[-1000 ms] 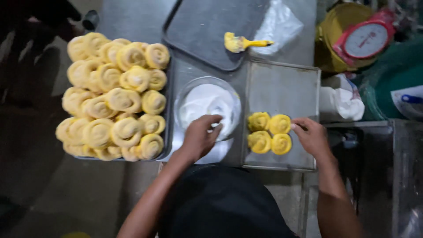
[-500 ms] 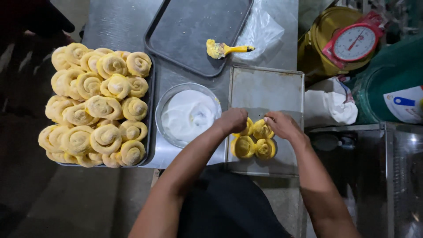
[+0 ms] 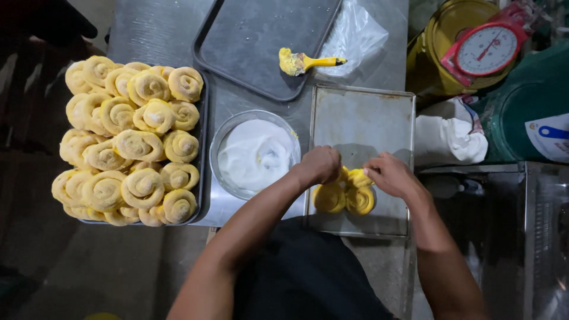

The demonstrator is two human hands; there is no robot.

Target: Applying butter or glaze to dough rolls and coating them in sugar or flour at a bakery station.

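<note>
Because the fingers of both hands are curled down onto the small cluster of soft yellow spiral dough rolls, a hard pinch could, I judge, flatten a coil or smear two rolls into one; the dough looks pliable and the pieces already touch each other. The left hand is bent into a loose fist over the cluster's left side, knuckles up, so whether its fingertips grip a roll or only press on it cannot be told. The right hand has its fingers partly closed, the tips resting on the topmost roll at the cluster's right.

That cluster sits near the front left corner of the bare rectangular metal baking tray, whose far half holds nothing; a nudge toward the tray's left rim could, I judge, push a roll against the rim. Just beside the tray's left edge stands the round metal bowl of white powder, close enough to the left forearm that a careless elbow might tip it. Further left, the dark tray heaped with raw yellow spiral rolls overhangs the tabletop's front edge, and the pile looks liable to slide. Toward the far edge lies a yellow-handled brush on a dark empty tray.
</note>
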